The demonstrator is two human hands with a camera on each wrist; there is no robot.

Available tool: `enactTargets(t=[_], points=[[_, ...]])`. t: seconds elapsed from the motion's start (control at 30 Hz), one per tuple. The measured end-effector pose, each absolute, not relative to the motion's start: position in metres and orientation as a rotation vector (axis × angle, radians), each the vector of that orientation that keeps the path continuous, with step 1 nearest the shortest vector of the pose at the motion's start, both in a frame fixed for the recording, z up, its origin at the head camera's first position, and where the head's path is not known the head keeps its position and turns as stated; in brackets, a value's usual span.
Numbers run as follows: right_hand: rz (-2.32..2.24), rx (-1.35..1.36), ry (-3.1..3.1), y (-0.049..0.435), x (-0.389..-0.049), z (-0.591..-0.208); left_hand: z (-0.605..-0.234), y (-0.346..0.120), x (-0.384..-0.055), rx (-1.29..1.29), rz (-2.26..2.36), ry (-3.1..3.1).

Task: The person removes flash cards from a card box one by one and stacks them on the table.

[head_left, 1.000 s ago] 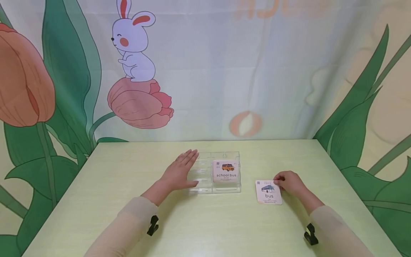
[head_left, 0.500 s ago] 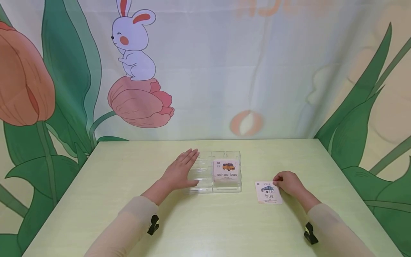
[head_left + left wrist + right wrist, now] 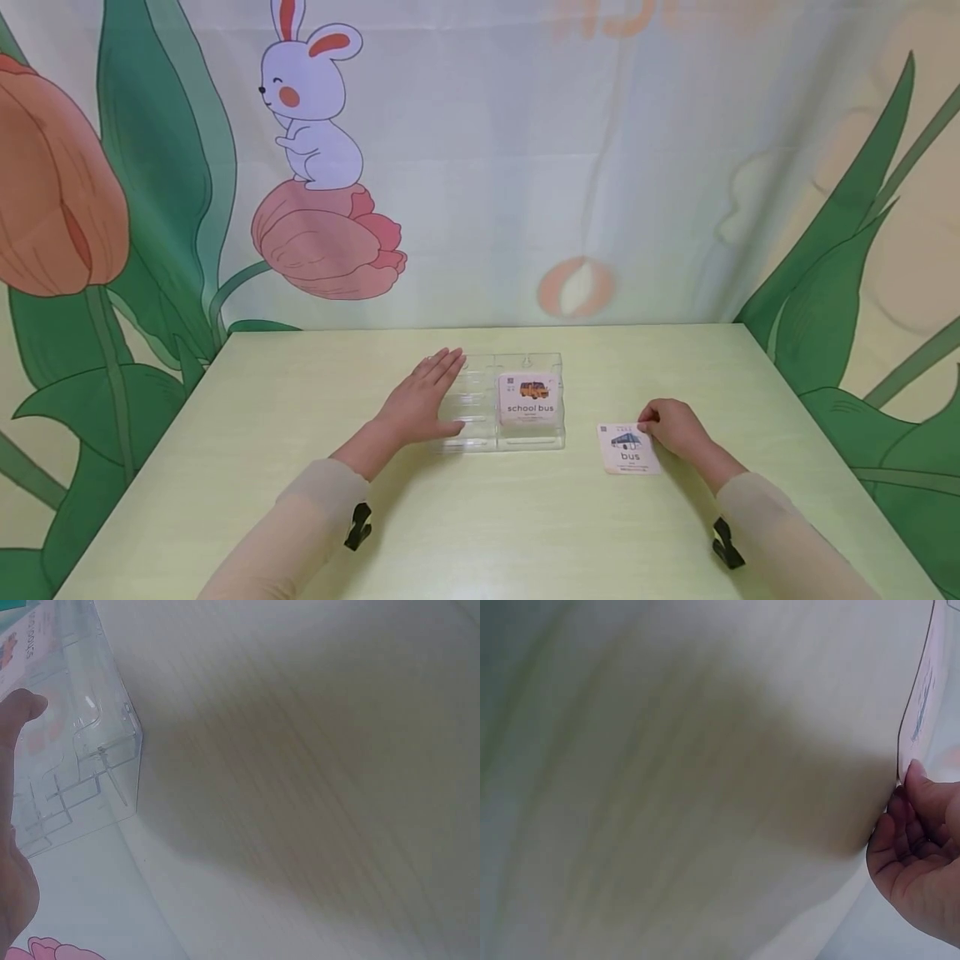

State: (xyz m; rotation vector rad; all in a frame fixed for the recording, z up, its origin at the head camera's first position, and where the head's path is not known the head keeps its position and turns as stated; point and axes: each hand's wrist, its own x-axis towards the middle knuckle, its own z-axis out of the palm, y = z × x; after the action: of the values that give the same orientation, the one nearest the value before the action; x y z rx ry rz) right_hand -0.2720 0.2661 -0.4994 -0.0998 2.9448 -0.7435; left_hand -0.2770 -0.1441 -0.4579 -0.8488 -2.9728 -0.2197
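My right hand [image 3: 677, 427] pinches the top right corner of a bus picture card [image 3: 628, 450] between thumb and curled fingers; the right wrist view shows the thumb [image 3: 924, 787] on the card's face. To the left lies a clear plastic card holder [image 3: 528, 444] with two sections. Its right section bears a school bus card [image 3: 529, 400]. Over the left section my left hand [image 3: 417, 402] is laid flat with straight fingers, hiding much of it. In the left wrist view, the thumb [image 3: 28, 707] lies over the clear holder [image 3: 82, 761].
Both cards and the holder are on a pale yellow-green table [image 3: 487, 525]. A printed cloth backdrop [image 3: 480, 167] with a rabbit and tulips hangs behind the table's far edge. Black clips [image 3: 358, 527] are worn near both cuffs.
The bus card has shifted very slightly at its lower edge in the right hand's pinch. Otherwise both hands and the holder stay put.
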Motion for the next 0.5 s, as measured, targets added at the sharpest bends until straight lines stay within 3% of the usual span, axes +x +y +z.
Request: enactTargets(t=[0.5], points=[[-0.709,-0.101,2.913,0.2656,-0.2756,-0.4997,-0.4573,-0.144,-0.276,-0.849,-0.196,-2.974]])
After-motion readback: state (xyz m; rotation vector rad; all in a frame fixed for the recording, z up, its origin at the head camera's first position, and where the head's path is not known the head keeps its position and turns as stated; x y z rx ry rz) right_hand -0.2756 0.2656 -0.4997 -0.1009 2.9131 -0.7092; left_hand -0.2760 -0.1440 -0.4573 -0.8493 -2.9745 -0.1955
